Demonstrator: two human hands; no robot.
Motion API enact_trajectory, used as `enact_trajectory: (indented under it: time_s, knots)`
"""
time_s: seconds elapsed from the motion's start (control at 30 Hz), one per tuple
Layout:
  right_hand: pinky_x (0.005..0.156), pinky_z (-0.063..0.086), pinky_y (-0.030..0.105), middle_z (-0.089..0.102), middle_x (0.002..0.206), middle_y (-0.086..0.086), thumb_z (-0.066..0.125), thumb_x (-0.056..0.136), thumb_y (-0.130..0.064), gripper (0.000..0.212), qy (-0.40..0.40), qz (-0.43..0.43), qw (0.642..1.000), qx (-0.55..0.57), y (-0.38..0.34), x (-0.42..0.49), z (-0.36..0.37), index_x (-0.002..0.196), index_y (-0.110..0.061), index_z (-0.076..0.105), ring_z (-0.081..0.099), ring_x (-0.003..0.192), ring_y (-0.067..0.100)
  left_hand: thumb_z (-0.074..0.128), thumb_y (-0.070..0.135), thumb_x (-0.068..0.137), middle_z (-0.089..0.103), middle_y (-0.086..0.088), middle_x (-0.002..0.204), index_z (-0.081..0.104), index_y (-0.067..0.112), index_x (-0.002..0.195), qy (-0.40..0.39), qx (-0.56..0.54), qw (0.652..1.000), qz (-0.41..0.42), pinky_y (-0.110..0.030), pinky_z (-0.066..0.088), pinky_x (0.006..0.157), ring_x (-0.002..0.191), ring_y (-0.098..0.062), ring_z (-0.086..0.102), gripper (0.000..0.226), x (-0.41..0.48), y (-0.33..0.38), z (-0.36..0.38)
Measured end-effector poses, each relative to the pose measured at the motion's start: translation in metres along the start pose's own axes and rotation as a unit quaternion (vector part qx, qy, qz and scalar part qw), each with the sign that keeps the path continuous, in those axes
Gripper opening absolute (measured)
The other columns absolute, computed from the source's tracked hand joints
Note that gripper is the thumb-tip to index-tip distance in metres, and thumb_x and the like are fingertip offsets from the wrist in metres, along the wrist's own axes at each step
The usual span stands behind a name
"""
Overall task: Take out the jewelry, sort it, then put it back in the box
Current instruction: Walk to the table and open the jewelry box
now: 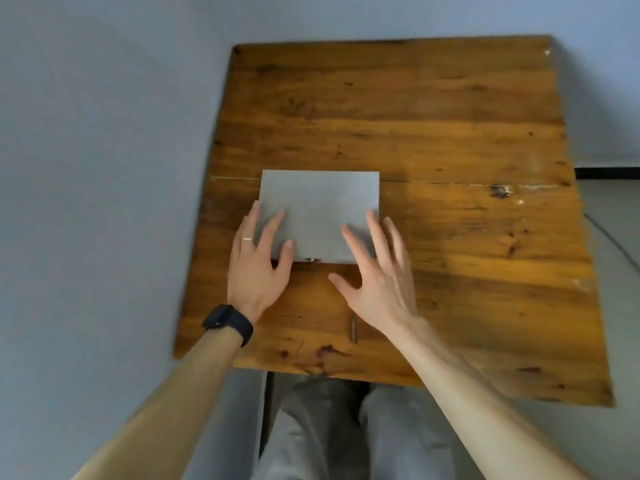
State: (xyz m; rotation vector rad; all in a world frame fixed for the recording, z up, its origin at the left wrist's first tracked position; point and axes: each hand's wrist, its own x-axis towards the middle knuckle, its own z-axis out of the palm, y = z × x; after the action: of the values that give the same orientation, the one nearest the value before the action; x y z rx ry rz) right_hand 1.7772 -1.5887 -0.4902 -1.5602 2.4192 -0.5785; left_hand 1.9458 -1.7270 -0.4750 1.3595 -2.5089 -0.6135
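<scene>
A flat grey box point(318, 202) lies on a worn wooden table point(450, 133) with its lid down; a small metal clasp point(312, 260) sits at the middle of the box's near edge. The left hand point(256, 268) is at the box's near left corner, fingers straight and fanned apart: the thumb and forefinger lie over the lid, the outer fingers run along the box's left side. It wears a thin ring point(247, 239), and a dark watch point(227, 322) is on the wrist. The right hand point(377, 282) is at the box's near right corner, also spread wide, fingertips over the lid and the thumb pointing toward the clasp. Whether either hand presses on the lid cannot be told. Nearer than the box, below the table edge, grey trousers point(329, 427) show
</scene>
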Motion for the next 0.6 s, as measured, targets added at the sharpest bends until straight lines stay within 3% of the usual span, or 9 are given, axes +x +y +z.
enact_trajectory:
  time_s: [0.13,0.3,0.6]
  knots:
    - [0.109,0.041,0.054,0.011,0.165,0.007,0.065,0.089,-0.051,0.072,0.07,-0.035,0.996,0.042,0.009,0.004,0.033,0.151,-0.027,0.038,0.02,0.147,0.04,0.041,0.04,0.101,0.018,0.006,0.165,0.04,0.032,0.151,0.071,-0.055,0.996,0.028,-0.028,0.038,0.099,0.141,-0.02,0.038,0.051,0.0,-0.007,0.029]
    - [0.105,0.047,0.049,0.016,0.163,0.005,0.068,0.088,-0.047,0.068,0.118,-0.043,0.991,0.049,0.013,-0.005,0.042,0.147,-0.025,0.042,0.026,0.146,0.036,0.04,0.043,0.102,0.016,0.008,0.166,0.038,0.033,0.152,0.095,-0.039,0.994,0.025,-0.034,0.045,0.096,0.13,-0.023,0.05,0.05,-0.018,-0.002,0.04]
    - [0.1,0.049,0.044,0.019,0.162,0.003,0.07,0.084,-0.054,0.071,0.142,0.008,0.989,0.04,0.021,-0.099,0.027,0.145,-0.027,0.044,0.032,0.141,0.033,0.026,0.052,0.105,-0.006,0.011,0.167,0.018,0.036,0.157,-0.028,-0.016,0.998,0.051,-0.041,0.042,0.106,0.142,-0.027,0.037,0.055,-0.094,0.029,0.041]
